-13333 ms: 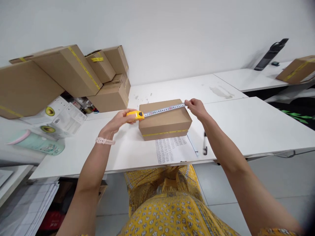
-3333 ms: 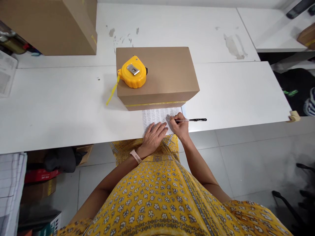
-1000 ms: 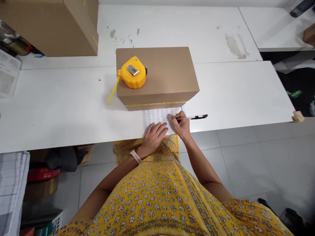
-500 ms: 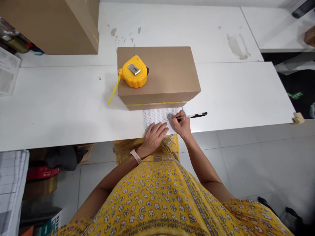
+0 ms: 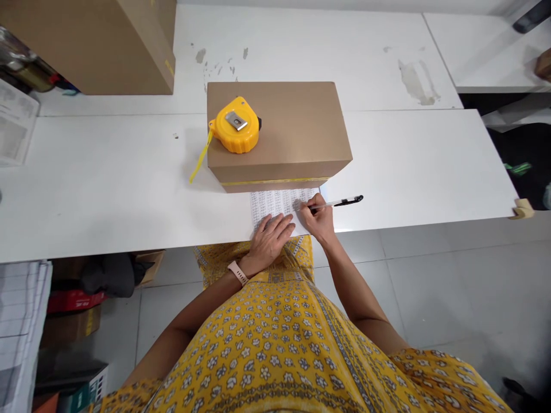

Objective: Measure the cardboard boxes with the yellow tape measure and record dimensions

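Observation:
A printed paper sheet [image 5: 275, 202] lies at the near edge of the white table [image 5: 107, 183]. My left hand [image 5: 270, 240] rests flat on it, fingers spread. My right hand [image 5: 319, 218] grips a pen [image 5: 340, 202] with its tip on the sheet. Just behind the sheet stands a brown cardboard box [image 5: 293, 129] with yellow tape along its front. A yellow tape measure [image 5: 235, 124] sits on the box's left top, its strap hanging over the edge.
A large cardboard box [image 5: 99, 43] stands at the back left, with printed papers [image 5: 12, 123] at the far left. A second white table [image 5: 482, 49] is at the back right. Boxes and stacked sheets [image 5: 21, 321] lie on the floor under the table's left side.
Long before, both hands stretched the tape measure across the box. Over the last second the hands stay on the sheet; the pen's angle shifts slightly.

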Demonstrator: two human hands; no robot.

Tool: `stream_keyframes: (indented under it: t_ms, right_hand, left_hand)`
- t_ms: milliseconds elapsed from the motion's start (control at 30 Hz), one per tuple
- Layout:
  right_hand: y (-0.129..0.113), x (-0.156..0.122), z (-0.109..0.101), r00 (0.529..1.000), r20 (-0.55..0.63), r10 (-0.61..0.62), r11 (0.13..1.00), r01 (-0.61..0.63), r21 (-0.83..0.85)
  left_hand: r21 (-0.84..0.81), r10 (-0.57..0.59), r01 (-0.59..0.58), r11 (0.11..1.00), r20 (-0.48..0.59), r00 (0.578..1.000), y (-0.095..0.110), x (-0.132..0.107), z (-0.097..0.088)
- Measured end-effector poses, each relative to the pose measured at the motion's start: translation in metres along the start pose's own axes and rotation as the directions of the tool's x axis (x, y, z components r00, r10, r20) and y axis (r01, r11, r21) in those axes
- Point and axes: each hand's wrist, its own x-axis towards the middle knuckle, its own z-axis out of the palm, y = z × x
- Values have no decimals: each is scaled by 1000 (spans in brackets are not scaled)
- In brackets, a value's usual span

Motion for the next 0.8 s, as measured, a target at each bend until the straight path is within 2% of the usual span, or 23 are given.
stream_keyframes:
  t_ms: [800]
  right_hand:
    - [3, -1, -1, 999, -51, -6, 1000, 6, -1]
  left_hand:
    - [18, 2, -2, 1000, -9, 1000, 0, 0, -1]
